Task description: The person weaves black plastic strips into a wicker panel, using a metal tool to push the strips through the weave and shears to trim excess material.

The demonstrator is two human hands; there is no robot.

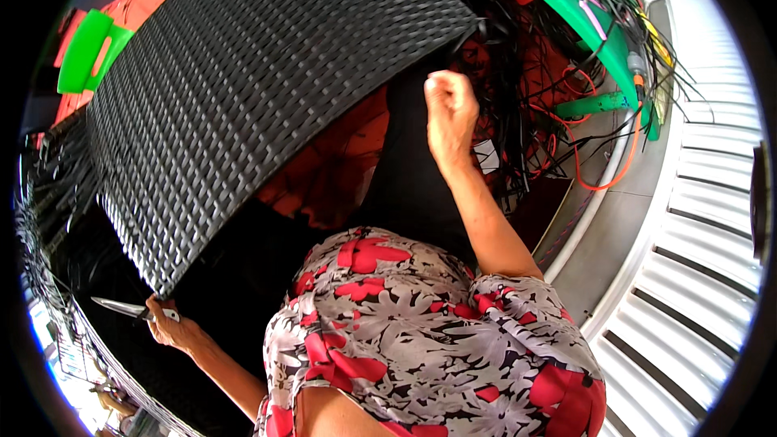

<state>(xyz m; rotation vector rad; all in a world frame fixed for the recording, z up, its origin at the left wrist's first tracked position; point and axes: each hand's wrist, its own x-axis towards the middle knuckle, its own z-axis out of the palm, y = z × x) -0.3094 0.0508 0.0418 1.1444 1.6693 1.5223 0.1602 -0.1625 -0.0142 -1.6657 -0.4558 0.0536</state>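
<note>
A large panel of black woven wicker slants across the upper left and centre. At its near left corner my left hand is closed around a knife, whose silver blade points left. The fingers of that hand lie close to the panel's corner; whether they touch it I cannot tell. My right hand is raised just below the panel's right corner, its fingers curled in. What it holds, if anything, is hidden and slightly blurred.
Loose black strands hang thickly at the right, and more bunch along the panel's left edge. Orange-red cloth shows underneath. A green curved plastic piece, an orange cord and a white slatted surface are on the right.
</note>
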